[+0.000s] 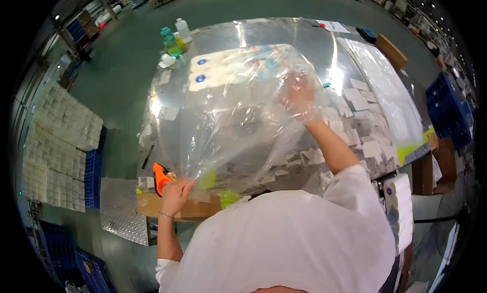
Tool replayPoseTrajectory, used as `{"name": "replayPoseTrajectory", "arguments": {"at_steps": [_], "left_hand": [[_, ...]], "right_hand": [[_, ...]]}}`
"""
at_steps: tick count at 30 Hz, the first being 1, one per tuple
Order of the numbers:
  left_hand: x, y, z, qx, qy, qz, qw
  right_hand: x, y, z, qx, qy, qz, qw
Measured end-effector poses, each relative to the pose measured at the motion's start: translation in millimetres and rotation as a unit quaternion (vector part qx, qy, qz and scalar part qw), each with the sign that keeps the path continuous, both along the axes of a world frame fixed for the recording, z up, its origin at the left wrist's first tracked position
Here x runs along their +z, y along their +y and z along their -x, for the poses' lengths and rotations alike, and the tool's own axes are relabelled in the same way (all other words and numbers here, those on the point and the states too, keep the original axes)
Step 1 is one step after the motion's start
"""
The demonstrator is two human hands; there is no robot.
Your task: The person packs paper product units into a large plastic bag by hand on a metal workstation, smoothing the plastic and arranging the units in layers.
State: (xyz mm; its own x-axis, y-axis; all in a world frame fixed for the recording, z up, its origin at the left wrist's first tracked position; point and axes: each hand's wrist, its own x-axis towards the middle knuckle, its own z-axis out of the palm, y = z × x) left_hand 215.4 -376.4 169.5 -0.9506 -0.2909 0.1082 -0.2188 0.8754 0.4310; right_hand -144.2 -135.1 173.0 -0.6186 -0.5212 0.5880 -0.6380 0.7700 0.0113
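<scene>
A large clear plastic bag stretches across the metal table, its mouth toward me. In or under its far part lies a block of white paper rolls with blue round labels and a printed patch at the right. My left hand is closed on the gathered near-left edge of the bag, by the table's front edge. Close beside it sits an orange tool, its kind partly hidden. My right hand reaches over the right end of the rolls, at the film; motion and glare smear its fingers.
Bottles stand at the table's far left corner. Paper scraps litter the right side, beside a stack of flat clear bags. A cardboard box is at the right. Wrapped white packs are stacked on a blue pallet at the left.
</scene>
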Motion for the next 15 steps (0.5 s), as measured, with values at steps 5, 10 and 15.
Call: {"name": "replayPoseTrajectory", "arguments": {"at_steps": [5,10,15], "left_hand": [[-21.4,-7.1,16.7,-0.064,-0.166,0.052,0.983],[17.1,-79.3,42.6,-0.055,-0.149,-0.169,0.973],[30.0,-72.7,173.2,0.179,0.091,-0.155,0.967]], "right_hand": [[-121.3,176.9,-36.7,0.000,-0.362,-0.343,0.867],[-0.5,209.3,-60.2,0.059,-0.579,0.054,0.811],[51.5,98.6,10.3,-0.094,-0.383,0.273,0.878]]}}
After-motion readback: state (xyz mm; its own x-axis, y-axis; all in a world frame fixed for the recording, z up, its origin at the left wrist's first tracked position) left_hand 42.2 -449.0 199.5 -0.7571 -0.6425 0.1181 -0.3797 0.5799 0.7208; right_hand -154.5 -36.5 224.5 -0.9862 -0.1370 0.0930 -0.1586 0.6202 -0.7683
